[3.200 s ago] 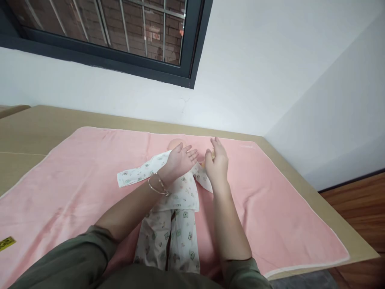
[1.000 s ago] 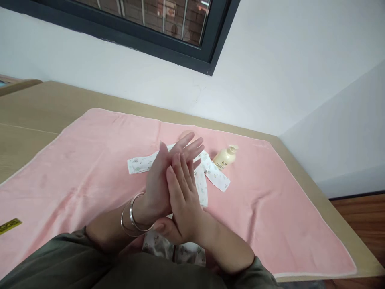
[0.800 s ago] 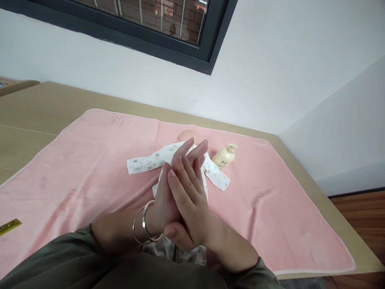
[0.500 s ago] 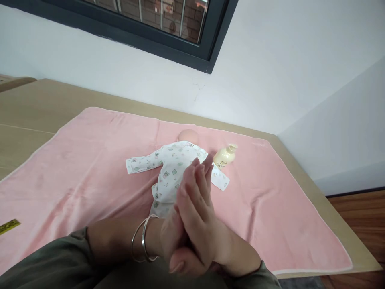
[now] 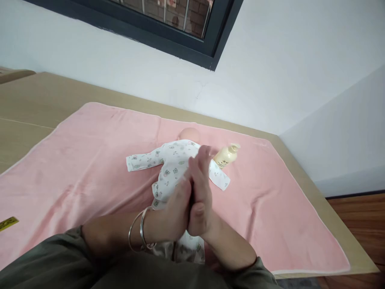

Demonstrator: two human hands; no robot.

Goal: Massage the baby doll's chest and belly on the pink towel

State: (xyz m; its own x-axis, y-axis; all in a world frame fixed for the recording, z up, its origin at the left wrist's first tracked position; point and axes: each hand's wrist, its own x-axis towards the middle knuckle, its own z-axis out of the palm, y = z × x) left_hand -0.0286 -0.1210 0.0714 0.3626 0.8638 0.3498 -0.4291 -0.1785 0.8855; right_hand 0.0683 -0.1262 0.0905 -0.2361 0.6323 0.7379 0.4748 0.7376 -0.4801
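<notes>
Head view: bare left hand (image 5: 174,210) against right hand (image 5: 200,192), above soft printed-cotton doll (image 5: 174,168).

Two hands, left hand (image 5: 173,214) and right hand (image 5: 201,188), pressed palm to palm, centre frame. Two bangles (image 5: 137,233), left wrist. One doll (image 5: 174,168). One bottle (image 5: 226,155), right of doll. One pink towel (image 5: 90,160). One window (image 5: 180,24), top. One yellow label (image 5: 7,223), lower left.

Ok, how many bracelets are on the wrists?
2, both side by side on the left wrist: bracelets. The right wrist looks bare, though its underside is hidden.
</notes>
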